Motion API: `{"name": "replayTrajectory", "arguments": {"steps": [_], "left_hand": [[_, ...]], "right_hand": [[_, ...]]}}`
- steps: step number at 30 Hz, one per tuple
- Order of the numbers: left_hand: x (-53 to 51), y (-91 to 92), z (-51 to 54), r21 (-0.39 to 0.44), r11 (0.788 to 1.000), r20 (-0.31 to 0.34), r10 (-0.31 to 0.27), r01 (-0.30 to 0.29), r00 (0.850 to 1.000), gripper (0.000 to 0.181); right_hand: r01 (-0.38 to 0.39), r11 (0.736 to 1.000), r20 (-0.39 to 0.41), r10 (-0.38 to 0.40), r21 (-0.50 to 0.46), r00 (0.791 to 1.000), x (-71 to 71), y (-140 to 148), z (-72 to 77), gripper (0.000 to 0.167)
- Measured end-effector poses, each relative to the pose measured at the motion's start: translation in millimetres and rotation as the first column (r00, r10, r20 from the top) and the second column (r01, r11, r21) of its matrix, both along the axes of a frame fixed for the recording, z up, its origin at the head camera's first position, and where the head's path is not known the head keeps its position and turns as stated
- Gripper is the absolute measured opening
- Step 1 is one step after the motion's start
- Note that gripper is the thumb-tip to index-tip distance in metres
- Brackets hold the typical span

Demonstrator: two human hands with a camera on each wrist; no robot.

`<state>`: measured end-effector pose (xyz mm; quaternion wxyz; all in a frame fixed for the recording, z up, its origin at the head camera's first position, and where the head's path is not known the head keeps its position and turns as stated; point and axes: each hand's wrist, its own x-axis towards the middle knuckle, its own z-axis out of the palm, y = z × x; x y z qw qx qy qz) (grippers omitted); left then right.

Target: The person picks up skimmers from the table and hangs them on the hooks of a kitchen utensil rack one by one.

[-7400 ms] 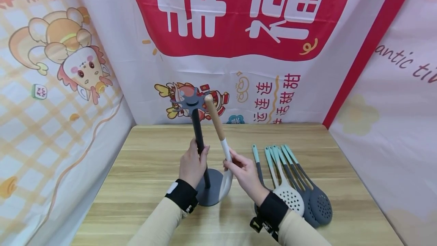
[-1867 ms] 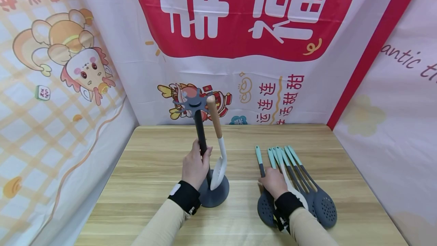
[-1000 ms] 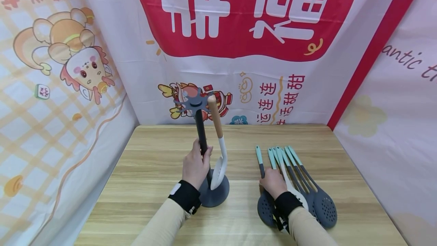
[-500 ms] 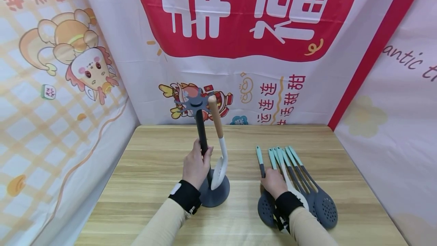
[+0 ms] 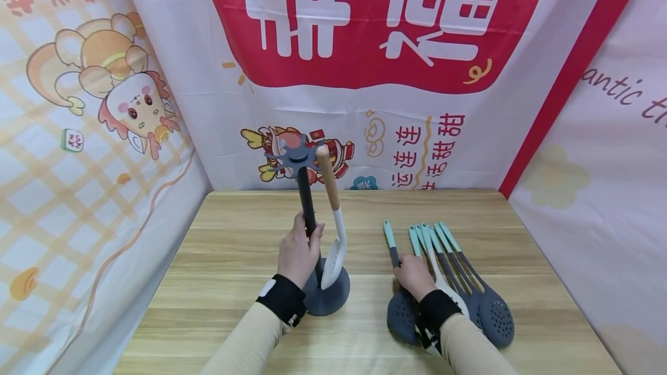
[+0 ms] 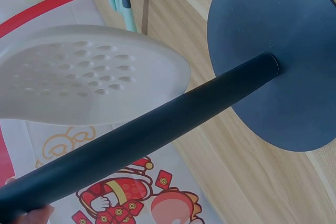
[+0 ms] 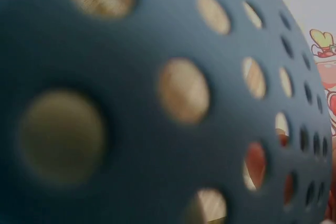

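Observation:
My left hand grips the black pole of a utensil stand, whose round grey base rests on the table. From the stand's hooked top hangs a white slotted spoon with a wooden handle. Its perforated head is close beside the pole in the left wrist view. To the right, my right hand holds a dark grey skimmer by its shaft, below the mint handle. The round, holed head of this skimmer fills most of the right wrist view.
Several mint-handled utensils lie fanned out right of my right hand, including a dark grey skimmer and a white one, partly covered by my wrist. Printed cloth hangs behind the wooden table and along both sides.
Earlier my right hand held the white slotted spoon at the stand; it now hangs there. My right hand went to the utensils, and its skimmer has just shifted slightly left. My left hand stays.

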<state>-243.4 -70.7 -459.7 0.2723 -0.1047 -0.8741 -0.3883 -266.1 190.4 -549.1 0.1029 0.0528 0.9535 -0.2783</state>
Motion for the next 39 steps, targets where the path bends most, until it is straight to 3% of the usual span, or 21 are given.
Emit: {"name": "replayTrajectory", "arguments": {"steps": [6,12,19,27,31,39], "left_hand": [[0.1,0.0,1.0,0.004,1.0,0.009,0.001,-0.002,1.0,0.024],[-1.2,-0.3,-0.1,0.007,1.0,0.014,-0.003,0.003,1.0,0.023],[-3.0,-0.5,-1.5,0.014,1.0,0.007,-0.004,0.004,1.0,0.022],[-4.4,-1.2,-2.8,0.013,1.0,0.019,-0.004,0.004,1.0,0.023],[-3.7,-1.0,-2.3,0.012,1.0,0.016,-0.004,0.003,1.0,0.024],[-4.1,-0.8,-2.3,0.01,1.0,0.014,-0.005,0.005,1.0,0.023]], "right_hand": [[-0.009,1.0,-0.021,0.009,-0.029,1.0,-0.7,-2,2.1,0.026],[-0.005,0.998,-0.025,0.003,-0.064,1.0,0.9,-3,2.7,0.029],[0.04,0.98,-0.013,-0.043,-0.196,0.999,2.2,-4,4.5,0.037],[0.06,0.972,-0.095,-0.083,-0.228,0.992,-0.4,-7,8.6,0.042],[0.07,0.975,-0.152,-0.104,-0.211,0.983,-0.4,-8,11.6,0.045],[0.095,0.96,-0.212,-0.154,-0.265,0.965,4.3,-7,13.8,0.046]]}}
